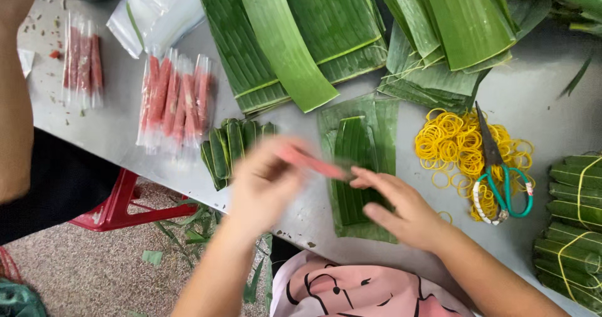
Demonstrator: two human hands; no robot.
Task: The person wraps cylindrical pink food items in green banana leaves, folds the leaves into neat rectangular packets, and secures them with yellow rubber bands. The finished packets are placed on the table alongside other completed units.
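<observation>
My left hand [263, 188] is blurred with motion and grips a pink sausage stick in clear wrap [311, 163], its far end reaching over a stack of cut banana leaf pieces [360, 160] on the grey table [545, 97]. My right hand [401, 207] rests flat on those leaf pieces, fingers spread, pressing the near part down. Just left of my left hand lies a short row of small leaf-wrapped rolls [235, 144].
Wrapped pink sausages [175, 100] lie at the left, more of them [83, 63] farther left. Long banana leaves [295, 35] fill the back. Yellow rubber bands [458, 144] and scissors [498, 173] sit right, tied leaf bundles [574, 223] at the far right. Another person's arm [12, 97] and a red stool [116, 207] are left.
</observation>
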